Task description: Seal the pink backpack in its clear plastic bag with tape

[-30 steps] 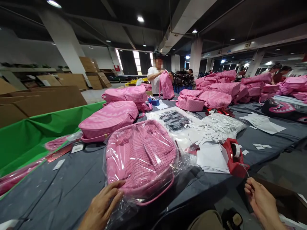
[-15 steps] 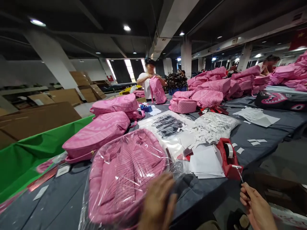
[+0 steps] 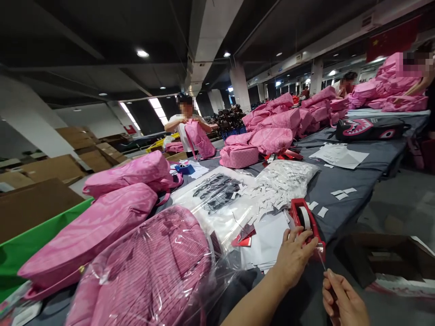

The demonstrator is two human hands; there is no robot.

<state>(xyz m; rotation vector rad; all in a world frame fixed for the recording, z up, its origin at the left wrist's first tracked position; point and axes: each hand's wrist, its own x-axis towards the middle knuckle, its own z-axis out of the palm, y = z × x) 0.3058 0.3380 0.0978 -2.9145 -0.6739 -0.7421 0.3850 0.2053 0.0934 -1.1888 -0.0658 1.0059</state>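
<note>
Head: left hand (image 3: pixel 292 256) on tape dispenser (image 3: pixel 307 222)

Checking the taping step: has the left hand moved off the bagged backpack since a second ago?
Yes. The left hand has left the bagged backpack and crossed rightward to the red tape dispenser, now resting on it, while the right hand pinches the tape end.

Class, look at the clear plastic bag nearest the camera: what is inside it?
Inside the clear plastic bag lies a pink backpack with a ribbed, striped surface. Its underside and lower end cannot be seen; they lie against the table or run out of frame.
</note>
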